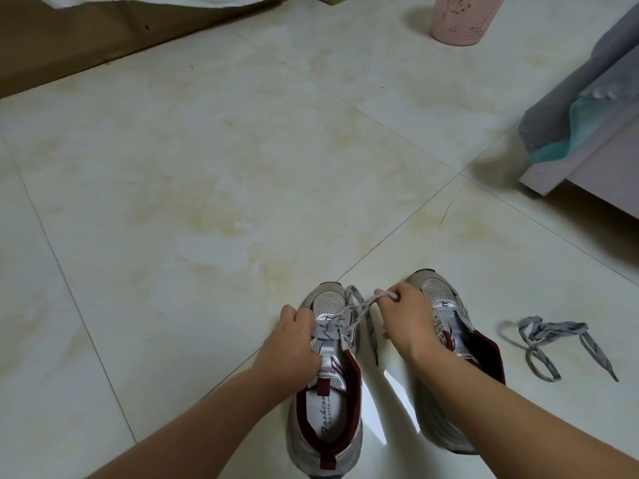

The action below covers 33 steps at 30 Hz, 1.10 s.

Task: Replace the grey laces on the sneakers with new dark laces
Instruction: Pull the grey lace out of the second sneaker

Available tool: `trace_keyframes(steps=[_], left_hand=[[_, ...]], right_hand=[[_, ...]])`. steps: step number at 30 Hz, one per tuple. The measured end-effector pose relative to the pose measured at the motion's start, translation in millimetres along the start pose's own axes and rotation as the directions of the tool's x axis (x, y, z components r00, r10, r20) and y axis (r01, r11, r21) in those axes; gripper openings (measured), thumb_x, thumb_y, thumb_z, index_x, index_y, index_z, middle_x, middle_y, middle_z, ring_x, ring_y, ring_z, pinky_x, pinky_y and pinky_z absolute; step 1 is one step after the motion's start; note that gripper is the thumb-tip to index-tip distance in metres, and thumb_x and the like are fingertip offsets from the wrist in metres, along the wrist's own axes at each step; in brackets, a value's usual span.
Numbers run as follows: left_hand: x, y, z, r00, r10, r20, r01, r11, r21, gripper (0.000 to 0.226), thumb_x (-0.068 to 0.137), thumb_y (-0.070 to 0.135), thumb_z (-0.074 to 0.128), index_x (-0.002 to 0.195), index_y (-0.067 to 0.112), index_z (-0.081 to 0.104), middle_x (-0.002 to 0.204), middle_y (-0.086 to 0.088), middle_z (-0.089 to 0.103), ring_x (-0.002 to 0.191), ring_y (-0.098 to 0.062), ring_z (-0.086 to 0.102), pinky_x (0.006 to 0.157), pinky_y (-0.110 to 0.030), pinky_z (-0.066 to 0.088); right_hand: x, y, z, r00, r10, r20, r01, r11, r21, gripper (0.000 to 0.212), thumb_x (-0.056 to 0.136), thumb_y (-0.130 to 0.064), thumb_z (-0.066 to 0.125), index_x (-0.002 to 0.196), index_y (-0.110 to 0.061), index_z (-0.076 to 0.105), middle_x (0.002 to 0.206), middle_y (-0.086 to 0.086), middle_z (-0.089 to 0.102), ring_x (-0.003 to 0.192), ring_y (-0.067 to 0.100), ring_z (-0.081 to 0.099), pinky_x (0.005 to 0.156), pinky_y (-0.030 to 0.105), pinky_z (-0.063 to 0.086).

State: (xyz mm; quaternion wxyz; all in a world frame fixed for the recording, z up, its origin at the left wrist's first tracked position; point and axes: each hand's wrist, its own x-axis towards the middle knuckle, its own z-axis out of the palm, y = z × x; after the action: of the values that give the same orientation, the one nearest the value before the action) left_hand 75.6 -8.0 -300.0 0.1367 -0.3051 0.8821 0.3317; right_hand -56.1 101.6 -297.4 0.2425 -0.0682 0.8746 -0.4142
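Observation:
Two grey sneakers with maroon collars stand side by side on the tiled floor, toes pointing away from me. The left sneaker (pixel 325 409) carries a grey lace (pixel 349 311) across its upper eyelets. My left hand (pixel 294 340) grips the lace at the shoe's left side, by the tongue. My right hand (pixel 406 318) pinches a strand of the same lace and holds it up above the gap between the shoes. The right sneaker (pixel 453 340) shows no lace and is partly hidden by my right wrist. A loose grey lace (pixel 548 340) lies tangled on the floor to the right.
A pink cylindrical bin (pixel 461 17) stands at the far end of the floor. A white bed frame (pixel 567 164) with grey and teal bedding juts in from the right. Brown wooden furniture (pixel 69 46) runs along the far left.

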Motion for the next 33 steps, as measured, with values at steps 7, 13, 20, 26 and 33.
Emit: trace_keyframes(steps=[7,13,20,26,33], left_hand=[[-1.0,1.2,-0.1,1.0,0.003,-0.008,-0.003,1.0,0.009,0.026,0.079,0.007,0.051,0.096,0.02,0.036,0.098,0.005,0.026,0.074,-0.017,0.04,0.064,-0.024,0.029],[-0.4,-1.2,0.7,1.0,0.005,-0.005,-0.005,1.0,-0.005,0.028,0.078,0.006,0.052,0.092,0.022,0.034,0.098,0.004,0.029,0.07,-0.014,0.039,0.056,-0.023,0.027],[-0.9,1.5,0.3,1.0,0.005,-0.011,-0.005,1.0,0.006,0.028,0.078,0.006,0.051,0.092,0.02,0.033,0.096,0.004,0.028,0.067,-0.012,0.037,0.055,-0.022,0.025],[0.6,-1.8,1.8,1.0,0.011,-0.02,-0.011,1.0,-0.008,0.028,0.077,0.008,0.052,0.092,0.022,0.033,0.095,0.005,0.032,0.071,-0.013,0.039,0.053,-0.021,0.025],[0.0,-6.1,0.8,0.994,0.064,-0.084,-0.068,0.997,-0.038,0.009,0.086,0.018,0.051,0.091,0.021,0.044,0.094,0.004,0.047,0.077,-0.016,0.048,0.066,-0.026,0.038]], right_hand=[[-20.6,7.1,26.7,0.933,0.124,0.336,-0.124,0.992,-0.024,0.026,0.082,-0.02,0.067,0.058,-0.019,0.056,0.061,0.001,0.057,0.065,0.024,0.057,0.07,0.041,0.052],[-2.8,3.9,10.6,0.992,0.114,-0.057,-0.107,0.989,0.103,0.025,0.093,-0.016,0.049,0.069,-0.015,0.045,0.074,0.011,0.056,0.075,0.034,0.061,0.077,0.049,0.052],[-21.9,3.9,25.2,0.93,0.173,0.323,-0.183,0.983,0.002,0.031,0.083,-0.024,0.066,0.059,-0.015,0.05,0.059,0.003,0.056,0.062,0.022,0.053,0.067,0.038,0.05],[-20.2,5.1,24.0,0.961,0.194,0.195,-0.207,0.977,0.048,0.019,0.093,-0.017,0.044,0.075,-0.014,0.049,0.08,0.014,0.06,0.069,0.028,0.058,0.075,0.053,0.055],[-10.0,-8.6,0.7,0.983,0.182,-0.032,-0.168,0.951,0.261,0.025,0.098,-0.011,0.032,0.073,-0.013,0.034,0.067,0.014,0.05,0.047,0.027,0.052,0.052,0.044,0.055]])
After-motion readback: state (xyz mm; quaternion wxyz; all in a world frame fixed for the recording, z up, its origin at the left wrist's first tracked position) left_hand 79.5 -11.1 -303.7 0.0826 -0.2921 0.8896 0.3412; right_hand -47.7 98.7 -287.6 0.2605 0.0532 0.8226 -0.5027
